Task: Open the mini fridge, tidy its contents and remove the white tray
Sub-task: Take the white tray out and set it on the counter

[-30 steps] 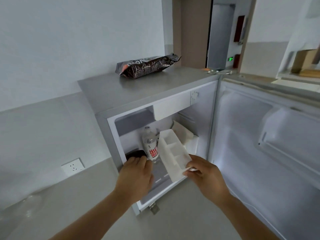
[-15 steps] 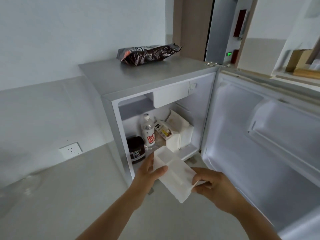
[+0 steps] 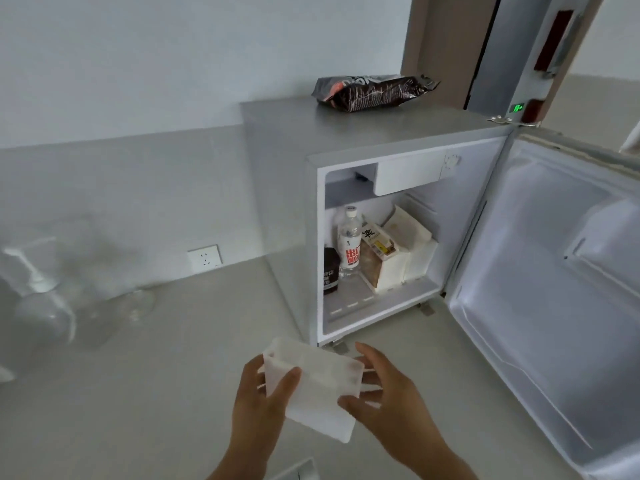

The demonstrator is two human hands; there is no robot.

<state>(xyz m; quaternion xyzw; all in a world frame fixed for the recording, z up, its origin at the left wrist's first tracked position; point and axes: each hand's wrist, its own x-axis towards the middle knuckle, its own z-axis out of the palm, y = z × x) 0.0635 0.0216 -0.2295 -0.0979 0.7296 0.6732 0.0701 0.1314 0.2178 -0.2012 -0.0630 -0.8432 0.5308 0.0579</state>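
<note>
Identified as a domestic or hotel-type room. Indicated by a mini fridge (image 3: 346,133) stocked with a drink bottle (image 3: 349,242) and cartons (image 3: 381,261), with a snack bag (image 3: 374,93) lying on top. Noted left of the fridge: a wall socket (image 3: 205,259) and a blurred pump bottle (image 3: 38,289). Noted behind it, at right: a lit green exit sign (image 3: 517,108).

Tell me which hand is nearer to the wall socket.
Left. The left hand grips the white tray at its left end, below and right of the wall socket; the right hand holds its other end, further right.
</note>
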